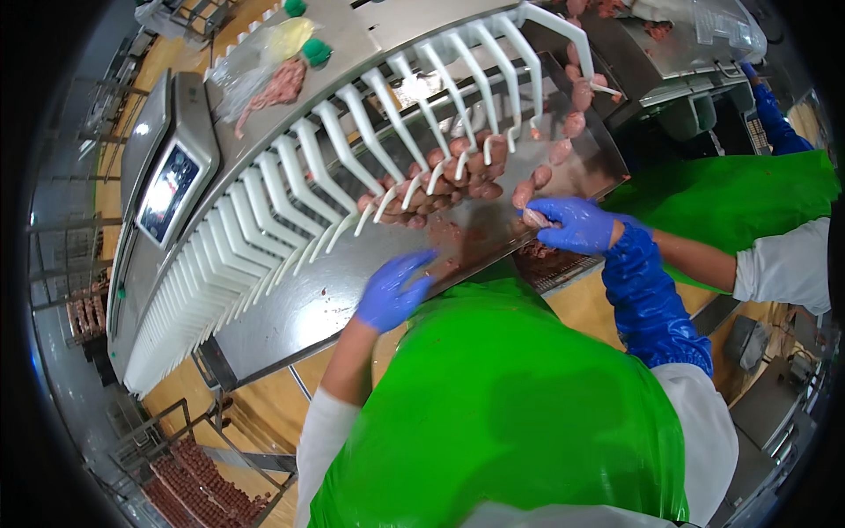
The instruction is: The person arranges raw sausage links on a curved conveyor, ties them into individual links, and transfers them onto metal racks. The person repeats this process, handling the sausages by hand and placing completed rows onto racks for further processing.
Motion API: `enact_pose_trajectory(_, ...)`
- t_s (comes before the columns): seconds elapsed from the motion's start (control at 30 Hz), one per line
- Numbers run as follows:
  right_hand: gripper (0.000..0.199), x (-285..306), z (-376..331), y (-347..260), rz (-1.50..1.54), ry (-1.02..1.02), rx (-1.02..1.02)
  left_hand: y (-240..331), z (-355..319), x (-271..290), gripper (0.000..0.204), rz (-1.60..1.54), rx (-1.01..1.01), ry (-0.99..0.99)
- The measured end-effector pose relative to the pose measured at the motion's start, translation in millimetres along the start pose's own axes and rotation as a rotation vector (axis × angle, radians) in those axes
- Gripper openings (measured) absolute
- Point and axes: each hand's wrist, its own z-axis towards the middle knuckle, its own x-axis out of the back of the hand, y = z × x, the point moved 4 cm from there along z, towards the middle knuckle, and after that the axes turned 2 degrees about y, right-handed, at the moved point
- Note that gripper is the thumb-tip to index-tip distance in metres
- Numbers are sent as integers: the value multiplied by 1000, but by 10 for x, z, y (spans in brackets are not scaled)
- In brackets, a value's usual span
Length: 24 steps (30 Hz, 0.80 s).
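Observation:
My left hand (393, 289), in a blue glove, hangs over the near edge of the steel tray with its fingers apart and nothing in them. My right hand (570, 225), gloved in blue below a blue sleeve cover, pinches the end of a chain of sausages (560, 151). That chain runs from my fingers up past the end of a curved row of white hooks (341, 150). More sausages (482, 174) hang bunched on several hooks, left of my right hand. A co-worker's bare forearm (700, 262) reaches in close behind my right wrist, the hand mostly hidden.
Under the hooks lies the steel tray (304, 304), wet and with meat scraps. A machine with a screen (169, 195) stands at the left. Pale casing (283, 85) lies on the far steel surface. Racks of sausages (198, 480) stand lower left; a green apron (731, 198) is close at right.

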Motion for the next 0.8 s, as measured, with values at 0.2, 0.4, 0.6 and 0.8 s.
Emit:
enact_pose_trajectory(0.2,43,-271,-255,-863,-163,-152,58,818,1029,-307,37,-135,-429,-269)
enact_pose_trajectory(0.4,36,-409,-545,-777,-40,158,48,726,1062,-279,21,108,-414,-483)
enact_pose_trajectory(0.6,25,-515,-632,-598,300,381,-61,548,911,-313,24,131,-366,-600)
enact_pose_trajectory(0.8,22,-480,-662,-328,96,668,104,311,739,-339,25,140,-570,-476)
